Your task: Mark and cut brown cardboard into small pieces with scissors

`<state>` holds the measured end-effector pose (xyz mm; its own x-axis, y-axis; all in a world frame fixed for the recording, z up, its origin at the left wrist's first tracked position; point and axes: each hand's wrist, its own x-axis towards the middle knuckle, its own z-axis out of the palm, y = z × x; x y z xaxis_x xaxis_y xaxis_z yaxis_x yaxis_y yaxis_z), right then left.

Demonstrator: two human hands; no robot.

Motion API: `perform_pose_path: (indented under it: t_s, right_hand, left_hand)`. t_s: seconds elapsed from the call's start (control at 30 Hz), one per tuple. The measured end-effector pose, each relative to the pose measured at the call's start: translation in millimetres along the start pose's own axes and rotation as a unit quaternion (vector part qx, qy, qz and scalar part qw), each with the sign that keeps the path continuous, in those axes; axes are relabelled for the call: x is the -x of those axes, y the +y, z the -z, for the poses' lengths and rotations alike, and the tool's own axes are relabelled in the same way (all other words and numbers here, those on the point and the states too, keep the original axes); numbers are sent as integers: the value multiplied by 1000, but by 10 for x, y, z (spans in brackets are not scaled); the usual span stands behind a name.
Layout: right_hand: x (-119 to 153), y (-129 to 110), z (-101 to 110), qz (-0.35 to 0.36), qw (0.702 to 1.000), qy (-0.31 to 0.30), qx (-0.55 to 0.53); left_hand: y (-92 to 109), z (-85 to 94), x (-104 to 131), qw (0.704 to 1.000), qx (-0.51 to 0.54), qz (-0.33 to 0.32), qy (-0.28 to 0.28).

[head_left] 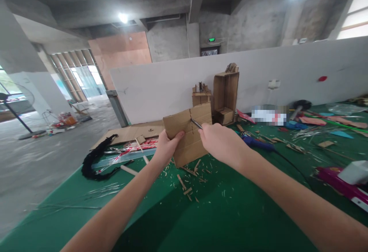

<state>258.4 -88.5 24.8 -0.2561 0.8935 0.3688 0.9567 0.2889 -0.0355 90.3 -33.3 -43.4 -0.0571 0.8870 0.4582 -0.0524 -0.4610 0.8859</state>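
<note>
Hands, two. Left hand [169, 143]: forearm reaches up and inward from lower left; thumb flat on the near face of the cardboard sheet [185, 144], fingers behind its left edge. Grip closed on the sheet.

Right hand [217, 143]: forearm enters from lower right, angled up and leftward; fingers closed around a slim dark tool [196, 123]. Pen or blade: cannot tell.

Cardboard sheet, count one: held up above the worktop [218, 213], broad face toward the wearer, tilted so its right side sits higher. Which axis is longer is unclear owing to tilt and hand cover. A dark, broken line runs down from its top edge.

Slim tool, count one: long axis slants up and leftward, tip at the dark line.

Behind the sheet, two cardboard constructions: a tall open box [225, 95], upright, and a lower piece [201, 98] to its left. Both near the white panel [161, 87].

Left of the sheet: two pale rods [129, 170], one black fuzzy strip [88, 164], curved. Right: one blue-handled tool [258, 143] with a dark cord. Cardboard scraps [181, 182] below the sheet, not countable.
</note>
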Motion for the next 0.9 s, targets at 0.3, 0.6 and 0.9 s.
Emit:
perform_pose_path:
  t_s: [0.3,0.6,0.9]
  right_hand:
    - [72,32,-98,20,1000,-12,-1]
    - [63,131,8,1,999,30,36]
    - [13,35,197,-18,990,73,117]
  left_hand:
    - [-43,2,-24,1000,14,-11,8]
    - [-39,-12,-4,999,-28,-21,28]
    - [44,-73,70,995,-82,-50,30]
